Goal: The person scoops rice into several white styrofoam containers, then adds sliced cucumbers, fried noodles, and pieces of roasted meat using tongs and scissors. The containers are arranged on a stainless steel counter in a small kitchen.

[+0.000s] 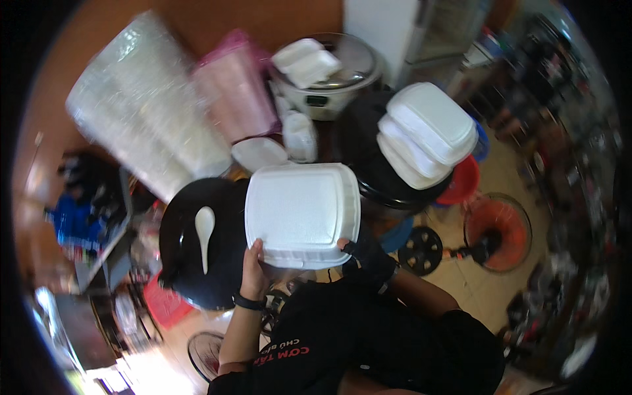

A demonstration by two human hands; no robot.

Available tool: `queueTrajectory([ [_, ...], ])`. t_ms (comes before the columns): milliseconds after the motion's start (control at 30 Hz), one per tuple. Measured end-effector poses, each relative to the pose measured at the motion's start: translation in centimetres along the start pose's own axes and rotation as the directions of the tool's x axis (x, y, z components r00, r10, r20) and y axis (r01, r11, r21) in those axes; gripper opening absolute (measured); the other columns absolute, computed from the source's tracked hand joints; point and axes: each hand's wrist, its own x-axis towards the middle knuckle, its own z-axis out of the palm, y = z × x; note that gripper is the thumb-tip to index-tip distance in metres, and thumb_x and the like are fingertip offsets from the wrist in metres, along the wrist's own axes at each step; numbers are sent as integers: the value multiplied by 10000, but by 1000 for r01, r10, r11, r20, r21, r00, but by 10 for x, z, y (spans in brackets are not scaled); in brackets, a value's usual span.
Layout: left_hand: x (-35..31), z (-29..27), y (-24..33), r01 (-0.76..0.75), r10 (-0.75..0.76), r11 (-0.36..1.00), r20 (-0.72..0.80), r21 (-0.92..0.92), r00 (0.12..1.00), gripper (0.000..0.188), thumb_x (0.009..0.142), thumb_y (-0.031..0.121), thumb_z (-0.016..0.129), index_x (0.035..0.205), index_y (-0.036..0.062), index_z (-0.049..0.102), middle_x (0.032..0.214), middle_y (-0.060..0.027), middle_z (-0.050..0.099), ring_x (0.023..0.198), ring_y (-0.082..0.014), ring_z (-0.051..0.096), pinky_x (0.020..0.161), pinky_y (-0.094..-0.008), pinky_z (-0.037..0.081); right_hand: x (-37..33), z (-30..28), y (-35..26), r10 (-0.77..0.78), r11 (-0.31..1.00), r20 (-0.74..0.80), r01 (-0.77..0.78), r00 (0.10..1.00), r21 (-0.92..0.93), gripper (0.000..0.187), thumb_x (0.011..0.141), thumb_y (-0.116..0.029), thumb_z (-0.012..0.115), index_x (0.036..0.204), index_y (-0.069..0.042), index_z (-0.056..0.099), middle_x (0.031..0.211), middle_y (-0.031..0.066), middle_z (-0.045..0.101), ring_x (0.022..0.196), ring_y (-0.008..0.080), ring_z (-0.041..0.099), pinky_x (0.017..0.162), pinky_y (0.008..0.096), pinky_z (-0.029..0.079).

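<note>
A closed white foam takeaway box (301, 207) is held between my two hands in front of my body. My left hand (253, 273), with a dark band at the wrist, grips its near left corner, thumb on the lid's edge. My right hand (363, 255), in a black fingerless glove, holds the near right corner; its other fingers are hidden underneath. To the left, a white plastic spoon (205, 230) lies on a round black surface (181, 263). On another round black top (362, 131) to the right sits a stack of closed white foam boxes (431, 125).
Behind the held box stand a large rice cooker (322, 99) with foam pieces on its lid, a pink-wrapped pack (237, 85), and tall plastic-wrapped rolls of foam boxes (145, 105). A red basin (461, 184) and an orange fan (498, 232) are at the right.
</note>
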Motion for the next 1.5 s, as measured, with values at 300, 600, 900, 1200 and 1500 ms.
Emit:
queueTrajectory([
  [300, 161, 294, 37, -196, -55, 946, 723, 259, 689, 599, 902, 424, 564, 1269, -44, 493, 1109, -98, 615, 972, -148, 580, 850, -278, 434, -4, -116, -129, -340, 861, -763, 508, 549, -18, 509, 866, -220, 643, 1273, 32, 475, 1166, 106, 580, 1035, 185, 554, 904, 317, 436],
  [600, 249, 358, -8, -223, -112, 878, 637, 422, 763, 621, 851, 470, 617, 1163, -65, 576, 1091, -110, 628, 1000, -155, 573, 868, -257, 419, 71, -205, -78, -408, 752, -825, 657, 392, -60, 447, 832, -245, 696, 1141, 51, 568, 1045, 105, 633, 939, 185, 588, 814, 318, 458],
  [900, 357, 328, -78, 39, -298, 930, 687, 366, 662, 945, 857, 730, 336, 1436, -12, 259, 1429, -140, 398, 1303, -235, 402, 1017, -376, 385, 80, -201, -74, -342, 809, -845, 586, 412, -42, 588, 854, -214, 637, 1348, -3, 401, 1260, 103, 521, 1113, 205, 525, 925, 335, 438],
  [1200, 405, 326, -124, -93, -468, 758, 638, 646, 612, 744, 918, 568, 419, 1415, 23, 327, 1377, -135, 465, 1231, -230, 493, 940, -410, 476, 67, -220, -69, -212, 726, -843, 657, 495, 203, 582, 837, -227, 637, 1320, 13, 419, 1250, 106, 527, 1120, 226, 522, 950, 357, 424],
  [1500, 319, 307, -117, 14, -692, 631, 555, 775, 462, 655, 938, 491, 455, 1392, 27, 374, 1341, -126, 506, 1183, -211, 539, 941, -394, 482, 1, -265, -79, -58, 567, -743, 634, 667, 526, 563, 842, -265, 589, 1307, 11, 434, 1237, 151, 548, 1115, 282, 542, 975, 411, 443],
])
